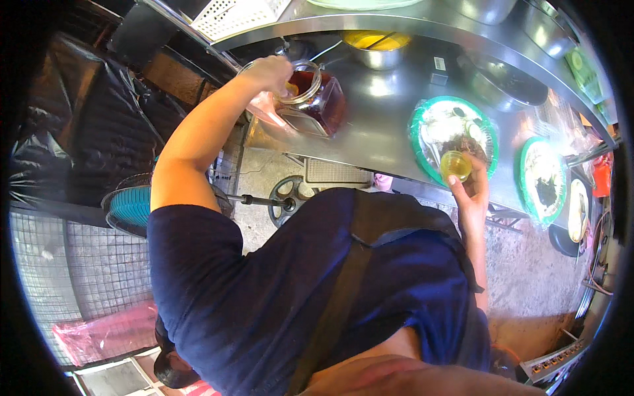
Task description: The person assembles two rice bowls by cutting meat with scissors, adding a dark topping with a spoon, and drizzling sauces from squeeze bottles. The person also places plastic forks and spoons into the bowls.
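Yellow cup (456, 165) pinched at right hand (471, 193) fingertips (over green plate (422, 142)).

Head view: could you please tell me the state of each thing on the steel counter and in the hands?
Glass jar: open, holds dark red liquid.
Left hand: at the jar's mouth, fingers on the rim.
Small cup: held upright, yellowish liquid inside.
Right hand: gripping the cup.
Green-rimmed plate: on the counter, loaded with food, covered with clear film.
Metal bowl: holds something yellow.
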`<move>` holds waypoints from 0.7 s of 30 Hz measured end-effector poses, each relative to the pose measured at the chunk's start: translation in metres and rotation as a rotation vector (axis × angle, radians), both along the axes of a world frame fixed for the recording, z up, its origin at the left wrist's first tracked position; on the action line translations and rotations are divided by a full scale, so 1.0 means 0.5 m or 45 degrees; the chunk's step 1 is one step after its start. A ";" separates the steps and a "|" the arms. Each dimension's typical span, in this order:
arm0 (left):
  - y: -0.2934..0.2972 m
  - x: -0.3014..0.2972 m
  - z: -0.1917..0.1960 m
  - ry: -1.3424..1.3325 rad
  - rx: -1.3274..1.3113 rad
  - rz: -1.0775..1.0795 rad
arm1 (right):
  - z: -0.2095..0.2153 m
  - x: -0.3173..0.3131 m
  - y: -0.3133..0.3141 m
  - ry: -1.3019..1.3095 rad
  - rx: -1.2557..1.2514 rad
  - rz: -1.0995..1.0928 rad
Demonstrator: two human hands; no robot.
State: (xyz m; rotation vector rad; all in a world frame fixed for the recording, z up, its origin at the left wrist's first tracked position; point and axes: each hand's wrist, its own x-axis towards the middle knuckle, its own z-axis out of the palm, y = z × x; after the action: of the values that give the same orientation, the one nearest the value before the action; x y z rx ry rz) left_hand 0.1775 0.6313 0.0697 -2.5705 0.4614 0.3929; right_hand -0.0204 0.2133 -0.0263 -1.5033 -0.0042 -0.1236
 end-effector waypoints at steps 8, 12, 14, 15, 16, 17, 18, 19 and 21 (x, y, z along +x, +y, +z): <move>0.021 -0.061 -0.004 -0.392 -0.324 0.075 | -0.040 -0.037 -0.055 0.017 0.014 0.117; 0.008 -0.117 -0.040 -0.648 -0.578 0.149 | -0.044 -0.090 -0.058 -0.018 0.022 0.072; -0.007 -0.140 -0.038 -0.671 -0.682 0.278 | -0.047 -0.135 -0.054 -0.011 0.038 -0.006; -0.002 -0.136 -0.039 -0.741 -0.847 0.365 | -0.047 -0.164 -0.048 0.000 0.043 -0.053; 0.024 -0.136 -0.055 -0.892 -1.030 0.270 | -0.047 -0.191 -0.039 0.010 0.048 -0.101; 0.030 -0.126 -0.065 -0.838 -1.054 0.287 | -0.048 -0.219 -0.028 0.019 0.053 -0.154; 0.037 -0.125 -0.077 -0.733 -1.020 0.338 | -0.052 -0.249 -0.015 0.026 0.057 -0.215; 0.026 -0.119 -0.087 -0.692 -1.128 0.402 | -0.061 -0.287 -0.001 0.043 0.066 -0.312; 0.022 -0.118 -0.108 -0.678 -1.282 0.377 | -0.088 -0.350 0.027 0.059 0.133 -0.420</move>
State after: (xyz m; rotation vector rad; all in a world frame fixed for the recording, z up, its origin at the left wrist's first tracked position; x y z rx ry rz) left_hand 0.1186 0.6423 0.0157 -3.5335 0.0562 -0.5970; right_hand -0.1954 0.2268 -0.0705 -1.3922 0.2846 -0.3488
